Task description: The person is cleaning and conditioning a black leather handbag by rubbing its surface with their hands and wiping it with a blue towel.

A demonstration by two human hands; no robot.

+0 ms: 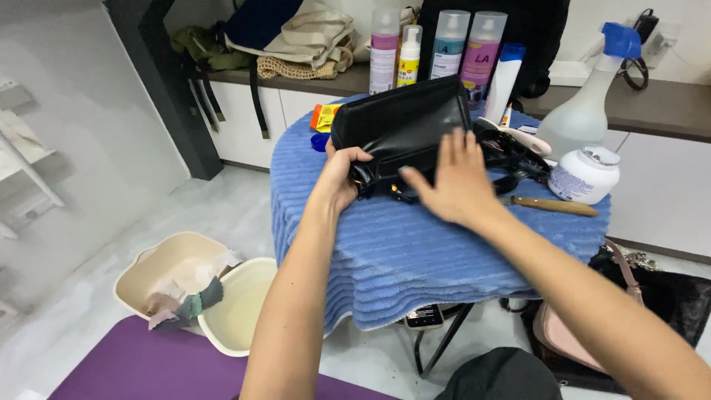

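Observation:
A black leather handbag (pixel 404 122) lies on a small table covered by a blue ribbed towel (pixel 415 252). My left hand (pixel 342 176) grips the bag's near left corner, fingers curled around its edge. My right hand (pixel 453 181) rests flat on the bag's front face, fingers spread and pointing away from me. The bag's dark straps (pixel 518 159) trail off to the right across the towel.
Several spray bottles (pixel 444 46) and a white tube stand behind the bag. A trigger sprayer (pixel 589 96), a white jar (pixel 586 175) and a wooden-handled brush (pixel 552 205) sit at right. Two cream basins (pixel 185 285) with rags are on the floor left; a pink bag (pixel 566 337) lies lower right.

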